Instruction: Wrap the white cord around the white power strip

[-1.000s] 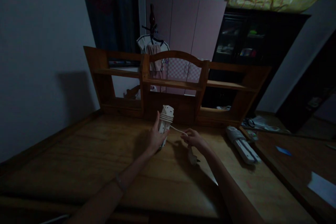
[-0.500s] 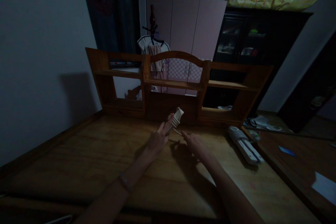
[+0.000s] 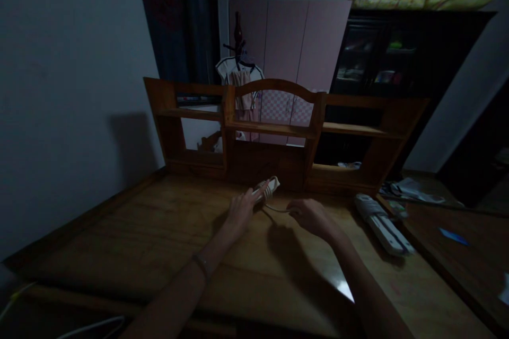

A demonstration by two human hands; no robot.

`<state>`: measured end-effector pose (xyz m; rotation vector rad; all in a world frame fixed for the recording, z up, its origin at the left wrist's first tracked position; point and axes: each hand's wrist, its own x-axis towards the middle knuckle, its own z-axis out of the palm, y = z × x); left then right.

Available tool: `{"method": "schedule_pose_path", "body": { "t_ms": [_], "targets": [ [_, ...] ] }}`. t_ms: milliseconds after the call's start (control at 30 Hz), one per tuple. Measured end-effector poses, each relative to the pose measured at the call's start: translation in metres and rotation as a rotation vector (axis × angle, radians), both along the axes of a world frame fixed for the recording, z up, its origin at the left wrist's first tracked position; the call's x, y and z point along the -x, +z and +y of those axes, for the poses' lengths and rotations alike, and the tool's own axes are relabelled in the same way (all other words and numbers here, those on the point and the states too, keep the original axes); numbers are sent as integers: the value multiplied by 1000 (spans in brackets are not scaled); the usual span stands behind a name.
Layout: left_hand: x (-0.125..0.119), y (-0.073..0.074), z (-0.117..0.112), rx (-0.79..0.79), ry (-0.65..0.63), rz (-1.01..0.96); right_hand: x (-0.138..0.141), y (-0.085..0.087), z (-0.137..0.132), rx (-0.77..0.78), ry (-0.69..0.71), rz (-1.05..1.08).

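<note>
A white power strip with its cord wound round it lies low on the wooden table, just in front of the shelf unit. My left hand grips its near end, fingers laid along it. A loose length of cord runs from the strip to my right hand. That hand is curled over the cord's end, close to the table. The plug is hidden under it.
A wooden shelf unit stands along the table's back edge. A second white power strip lies to the right, with papers and a blue card beyond. A white cable lies at the lower left. The room is dim.
The power strip stood upright in my left hand; it has tipped over and gone down to the table near the shelf. My right hand moved right along the cord. The view shifted slightly.
</note>
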<state>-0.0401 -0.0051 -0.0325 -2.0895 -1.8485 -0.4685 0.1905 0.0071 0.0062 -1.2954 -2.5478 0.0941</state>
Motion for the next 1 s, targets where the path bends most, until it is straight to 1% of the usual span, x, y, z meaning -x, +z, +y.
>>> {"method": "schedule_pose_path", "body": {
  "t_ms": [67, 167, 233, 333, 400, 467, 567, 633, 700, 833, 933, 1000],
  "targets": [
    [-2, -1, -2, 17, -54, 23, -9, 5, 3, 72, 84, 169],
    [-9, -1, -4, 25, -118, 72, -14, 13, 1, 199, 188, 365],
    [-12, -1, -5, 43, -178, 100, -12, 19, -4, 281, 216, 471],
    [-15, -3, -5, 60, -332, 118, -11, 28, -10, 417, 236, 585],
    [-18, -6, -4, 42, -422, 104, -11, 32, -11, 469, 242, 638],
    [-23, -9, -5, 12, -529, 94, -10, 34, -12, 456, 232, 682],
    [-34, -11, -9, -36, -697, 107, -8, 31, -9, 423, 150, 717],
    [-41, -9, -14, -70, -756, 139, -8, 27, -5, 421, 81, 714],
    [-45, -7, -19, -103, -789, 180, -9, 22, 0, 397, 41, 692],
    [-47, -6, -22, -143, -826, 225, -13, 16, 9, 343, 18, 607],
    [-47, -10, -20, -134, -833, 247, -9, 17, 8, 336, 16, 580],
    [-48, -13, -19, -112, -815, 262, -4, 19, 4, 318, 30, 581]
  ]
}}
